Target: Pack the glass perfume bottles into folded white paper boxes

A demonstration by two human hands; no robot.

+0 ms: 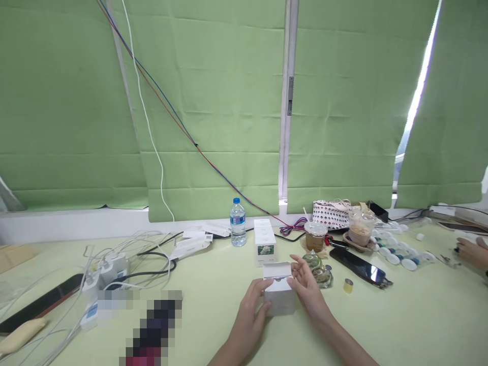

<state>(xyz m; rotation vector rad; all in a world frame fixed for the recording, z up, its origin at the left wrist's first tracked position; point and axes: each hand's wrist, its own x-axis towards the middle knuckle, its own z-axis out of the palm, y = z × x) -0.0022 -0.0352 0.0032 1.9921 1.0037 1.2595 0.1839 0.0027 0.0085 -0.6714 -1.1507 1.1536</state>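
A small white cardboard box stands on the table in front of me, its top flap raised at the back. My left hand grips the box's left side, with fingertips at its top edge and the thumb low on the near side. My right hand holds the right side, thumb on the top right corner and fingers raised behind it beside the flap. The inside of the box is hidden from me. Just beyond it sits a row of white boxes, the nearest with a dark picture on its end.
A water bottle, iced drink cup and green ornament stand beyond my hands. Rightward lie a black phone, a gold cap and paint pots. Cables and chargers crowd the left. Another person's hand is far right.
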